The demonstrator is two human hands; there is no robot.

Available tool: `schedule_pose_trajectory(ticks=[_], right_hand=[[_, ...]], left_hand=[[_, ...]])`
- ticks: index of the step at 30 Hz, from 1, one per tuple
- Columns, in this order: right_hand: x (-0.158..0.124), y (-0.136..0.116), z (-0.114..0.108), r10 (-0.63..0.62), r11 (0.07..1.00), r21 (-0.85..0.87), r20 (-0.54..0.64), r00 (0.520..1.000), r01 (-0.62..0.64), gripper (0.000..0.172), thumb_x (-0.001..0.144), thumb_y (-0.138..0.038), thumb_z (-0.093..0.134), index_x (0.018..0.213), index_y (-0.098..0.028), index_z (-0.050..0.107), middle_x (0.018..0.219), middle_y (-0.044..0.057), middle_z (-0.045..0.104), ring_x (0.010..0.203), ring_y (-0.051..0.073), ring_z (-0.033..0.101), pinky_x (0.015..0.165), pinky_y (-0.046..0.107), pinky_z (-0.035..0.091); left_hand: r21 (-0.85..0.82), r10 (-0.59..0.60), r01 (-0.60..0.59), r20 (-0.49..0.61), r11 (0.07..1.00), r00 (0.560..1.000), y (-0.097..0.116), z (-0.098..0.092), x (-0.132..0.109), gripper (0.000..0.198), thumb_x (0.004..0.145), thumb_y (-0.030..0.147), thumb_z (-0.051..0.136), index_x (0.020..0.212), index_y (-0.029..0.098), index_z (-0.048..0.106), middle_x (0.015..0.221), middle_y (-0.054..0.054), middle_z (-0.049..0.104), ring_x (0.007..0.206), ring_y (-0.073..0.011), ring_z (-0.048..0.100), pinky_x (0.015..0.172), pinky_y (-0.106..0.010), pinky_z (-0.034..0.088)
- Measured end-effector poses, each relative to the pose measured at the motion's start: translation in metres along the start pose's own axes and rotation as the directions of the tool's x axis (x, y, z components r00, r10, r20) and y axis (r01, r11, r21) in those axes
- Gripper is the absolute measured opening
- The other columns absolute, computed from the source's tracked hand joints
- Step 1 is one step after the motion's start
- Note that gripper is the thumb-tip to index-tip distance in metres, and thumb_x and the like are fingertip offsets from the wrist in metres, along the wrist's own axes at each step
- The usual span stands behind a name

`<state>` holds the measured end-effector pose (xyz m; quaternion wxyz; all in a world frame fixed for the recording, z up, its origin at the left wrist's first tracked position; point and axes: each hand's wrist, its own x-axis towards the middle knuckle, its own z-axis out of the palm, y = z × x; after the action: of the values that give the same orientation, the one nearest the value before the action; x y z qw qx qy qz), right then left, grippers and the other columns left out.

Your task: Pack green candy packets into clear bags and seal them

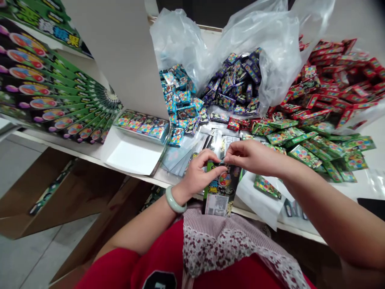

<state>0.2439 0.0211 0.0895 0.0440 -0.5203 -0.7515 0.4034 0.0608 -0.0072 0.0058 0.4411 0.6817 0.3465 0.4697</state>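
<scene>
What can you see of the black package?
The black package has a green left edge, yellow and blue lettering, a colourful picture and a pale printed panel at its near end. It looks like card or film. It is held at the near edge of the table, the left hand and right hand pinching its far end.

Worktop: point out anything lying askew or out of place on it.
The white sheet beside the black packet lies askew, overhanging the table's front edge. A lone green box rests on it, apart from the green pile.
</scene>
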Motion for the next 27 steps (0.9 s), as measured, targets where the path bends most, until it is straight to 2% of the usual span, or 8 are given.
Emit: schedule_pose_trajectory(ticks=[8, 11, 15, 17, 20, 23, 25, 27], right_hand=[[0.015, 0.013, -0.001, 0.03, 0.987, 0.157, 0.105, 0.994, -0.046, 0.016, 0.079, -0.031, 0.061, 0.069, -0.019, 0.058, 0.068, 0.002, 0.062, 0.063, 0.014, 0.051, 0.059, 0.026, 0.039], [0.02, 0.024, 0.007, 0.052, 0.879, 0.452, 0.224, 0.973, -0.151, 0.016, 0.073, -0.033, 0.066, 0.074, -0.019, 0.059, 0.07, 0.0, 0.061, 0.064, 0.013, 0.052, 0.06, 0.025, 0.042], [0.017, 0.029, 0.016, 0.059, 0.704, 0.659, 0.317, 0.947, -0.265, 0.02, 0.071, -0.038, 0.066, 0.076, -0.019, 0.06, 0.07, 0.0, 0.06, 0.063, 0.013, 0.054, 0.061, 0.027, 0.045], [0.01, 0.03, 0.017, 0.051, 0.73, 0.656, 0.225, 0.973, -0.191, 0.023, 0.075, -0.042, 0.065, 0.082, -0.02, 0.064, 0.078, 0.003, 0.064, 0.071, 0.017, 0.059, 0.068, 0.031, 0.048], [-0.011, 0.035, 0.013, 0.078, 0.793, 0.608, -0.031, 0.996, -0.043, 0.026, 0.079, -0.05, 0.063, 0.094, -0.028, 0.067, 0.095, 0.009, 0.067, 0.089, 0.025, 0.063, 0.082, 0.04, 0.05], [-0.041, 0.043, 0.016, 0.08, 0.853, 0.52, -0.057, 0.995, -0.038, 0.023, 0.079, -0.055, 0.061, 0.092, -0.037, 0.068, 0.094, 0.013, 0.068, 0.089, 0.028, 0.065, 0.081, 0.042, 0.052], [-0.061, 0.049, 0.026, 0.053, 0.907, 0.417, 0.015, 0.998, -0.055, 0.022, 0.079, -0.056, 0.061, 0.09, -0.038, 0.068, 0.094, 0.013, 0.069, 0.09, 0.029, 0.065, 0.08, 0.042, 0.053], [-0.079, 0.052, 0.04, 0.058, 0.947, 0.314, 0.055, 0.997, -0.073, 0.025, 0.082, -0.056, 0.057, 0.092, -0.036, 0.069, 0.099, 0.012, 0.069, 0.094, 0.029, 0.065, 0.084, 0.042, 0.052]], left_hand=[[0.008, 0.012, -0.012, -0.042, 1.0, 0.999, 0.001, 0.0, -0.001, 0.011, 0.082, 0.018, 0.067, 0.082, 0.018, 0.057, 0.079, -0.001, 0.057, 0.078, -0.014, 0.055, 0.073, -0.03, 0.045], [-0.066, -0.112, 0.111, -0.021, 0.992, 0.993, 0.0, 0.003, -0.012, 0.02, 0.081, 0.021, 0.068, 0.098, 0.019, 0.056, 0.089, -0.002, 0.06, 0.081, -0.0143, 0.058, 0.071, -0.028, 0.049], [-0.241, -0.264, 0.303, 0.183, 0.922, 0.947, 0.005, -0.004, -0.035, 0.032, 0.083, 0.036, 0.067, 0.107, 0.018, 0.056, 0.093, -0.005, 0.066, 0.081, -0.0167, 0.064, 0.07, -0.03, 0.055], [-0.224, -0.248, 0.275, 0.141, 0.935, 0.958, 0.017, -0.023, -0.04, 0.032, 0.085, 0.042, 0.065, 0.105, 0.018, 0.059, 0.093, -0.007, 0.068, 0.081, -0.0183, 0.066, 0.072, -0.033, 0.057], [-0.006, -0.101, 0.101, -0.163, 0.995, 0.981, 0.044, -0.072, -0.034, 0.031, 0.085, 0.042, 0.065, 0.106, 0.02, 0.061, 0.092, -0.007, 0.07, 0.081, -0.0202, 0.067, 0.072, -0.036, 0.059], [0.421, 0.233, -0.017, -0.468, 0.907, 0.853, 0.055, -0.132, -0.011, 0.029, 0.085, 0.037, 0.067, 0.109, 0.022, 0.059, 0.095, -0.004, 0.069, 0.088, -0.0189, 0.066, 0.083, -0.037, 0.056], [0.666, 0.417, -0.049, -0.407, 0.745, 0.813, 0.042, -0.168, 0.007, 0.027, 0.086, 0.032, 0.064, 0.11, 0.022, 0.059, 0.105, -0.004, 0.067, 0.099, -0.019, 0.063, 0.094, -0.038, 0.051], [0.798, 0.404, -0.073, -0.222, 0.598, 0.887, 0.016, -0.195, 0.023, 0.024, 0.089, 0.027, 0.055, 0.111, 0.02, 0.06, 0.113, -0.009, 0.065, 0.11, -0.022, 0.059, 0.099, -0.04, 0.046]])
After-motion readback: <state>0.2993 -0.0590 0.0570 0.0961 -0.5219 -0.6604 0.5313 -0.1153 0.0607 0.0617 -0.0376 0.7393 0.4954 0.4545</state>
